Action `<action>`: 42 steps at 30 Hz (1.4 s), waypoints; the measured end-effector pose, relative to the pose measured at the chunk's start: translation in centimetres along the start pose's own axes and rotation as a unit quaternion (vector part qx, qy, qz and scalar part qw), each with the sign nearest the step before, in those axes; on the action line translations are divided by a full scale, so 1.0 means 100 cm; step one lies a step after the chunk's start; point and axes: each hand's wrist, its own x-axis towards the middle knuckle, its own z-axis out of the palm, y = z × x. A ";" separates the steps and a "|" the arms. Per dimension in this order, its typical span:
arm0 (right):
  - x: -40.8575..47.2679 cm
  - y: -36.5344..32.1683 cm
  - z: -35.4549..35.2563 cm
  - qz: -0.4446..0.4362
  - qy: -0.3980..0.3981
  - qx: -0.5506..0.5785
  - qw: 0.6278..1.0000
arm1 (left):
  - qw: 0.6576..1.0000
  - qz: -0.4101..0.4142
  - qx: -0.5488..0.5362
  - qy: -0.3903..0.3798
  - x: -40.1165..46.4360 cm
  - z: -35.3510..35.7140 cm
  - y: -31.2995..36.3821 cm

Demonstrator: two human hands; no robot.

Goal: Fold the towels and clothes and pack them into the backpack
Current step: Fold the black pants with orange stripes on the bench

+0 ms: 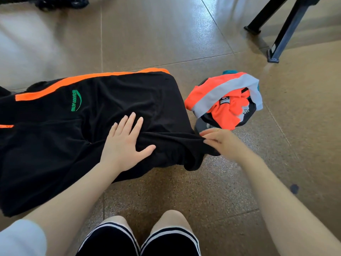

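Left hand (123, 143) flat on the black garment (92, 130), fingers straight and spread, pressing the cloth to the floor (184, 34). Right hand (219, 138) just beside it at the garment's near right corner, fingers curled into the bunched edge, pinching a fold of black cloth; blurred, so the exact grip hard to read. Hands apart, a ridge of gathered fabric running between them.

Black garment spread wide across the floor, orange stripe (60, 85) along the far edge, green logo (76, 100) left of the pressing hand. Looks mid-fold: one hand anchoring, the other ready to draw the corner over. Folding step, then, and early in it, with most of the garment lying in a single layer.

Off to the right, near that pinching hand, an orange and grey heap of clothes (221, 100), not yet folded, sitting in or on something dark, possibly the backpack, cannot tell. Table legs (282, 34) far right, dark shape (60, 2) at the top edge, too cut off to name.

Next move probably calls for lifting that corner across toward the left, keeping the anchor down so the cloth stays put, then smoothing the crease.
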 end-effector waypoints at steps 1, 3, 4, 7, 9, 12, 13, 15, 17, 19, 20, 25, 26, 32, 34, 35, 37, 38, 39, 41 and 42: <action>0.004 -0.002 -0.017 0.031 -0.068 0.023 0.997 | 1.000 0.001 -0.001 0.000 0.000 0.000 0.000; 0.019 -0.005 -0.043 0.081 -0.131 0.036 0.987 | 1.000 0.005 0.001 -0.004 0.000 -0.001 0.000; 0.029 -0.004 -0.048 0.086 -0.109 0.009 0.990 | 1.000 0.008 0.004 -0.008 0.001 -0.001 0.000; 0.060 -0.001 -0.023 0.041 0.103 -0.123 0.986 | 1.000 0.020 0.005 -0.015 0.007 -0.004 -0.002; 0.061 0.004 0.013 0.072 0.174 -0.118 0.975 | 1.000 0.027 0.006 -0.014 0.011 -0.005 -0.003; 0.035 0.013 0.049 0.143 0.197 0.028 0.969 | 1.000 0.025 0.006 -0.017 0.011 -0.005 -0.003; 0.025 0.015 0.058 0.179 0.189 0.131 0.957 | 1.000 0.024 0.004 -0.019 0.011 -0.005 -0.003; 0.012 0.021 0.081 0.275 0.144 0.339 0.888 | 0.999 0.025 -0.001 -0.024 0.011 -0.005 -0.004; 0.010 0.028 0.101 0.358 0.083 0.475 0.799 | 0.999 0.021 0.006 -0.027 0.011 -0.006 -0.007; 0.014 0.034 0.118 0.382 0.028 0.550 0.742 | 0.999 0.020 0.020 -0.031 0.011 -0.008 -0.015; 0.016 0.035 0.123 0.388 0.017 0.574 0.721 | 0.999 0.021 0.022 -0.031 0.011 -0.009 -0.021; 0.023 0.027 0.118 0.341 0.080 0.649 0.675 | 0.999 0.029 0.022 -0.036 0.008 -0.011 -0.038; 0.023 0.028 0.113 0.332 0.113 0.639 0.684 | 0.999 0.027 0.022 -0.039 0.008 -0.012 -0.038; 0.018 0.050 0.056 0.276 0.305 0.415 0.812 | 0.997 0.030 0.028 -0.059 0.002 -0.012 -0.016; 0.020 0.061 0.039 0.316 0.294 0.297 0.852 | 0.998 0.021 0.026 -0.060 0.001 -0.008 0.002; 0.020 0.065 0.036 0.353 0.249 0.227 0.873 | 0.998 0.014 0.024 -0.061 0.002 -0.006 0.009; 0.024 0.060 0.033 0.404 0.168 0.111 0.892 | 0.998 0.012 0.014 -0.060 0.005 -0.007 0.012; 0.025 0.052 0.031 0.396 0.174 0.096 0.897 | 0.998 0.021 0.006 -0.062 0.006 -0.008 0.011; 0.029 0.038 0.027 0.367 0.200 0.105 0.902 | 0.998 0.031 -0.012 -0.062 0.008 -0.010 0.008; 0.043 -0.002 0.020 0.281 0.239 0.142 0.919 | 0.996 0.035 -0.070 -0.043 0.011 -0.019 -0.004; 0.052 -0.024 0.018 0.238 0.250 0.151 0.926 | 0.995 0.038 -0.092 -0.033 0.013 -0.024 -0.012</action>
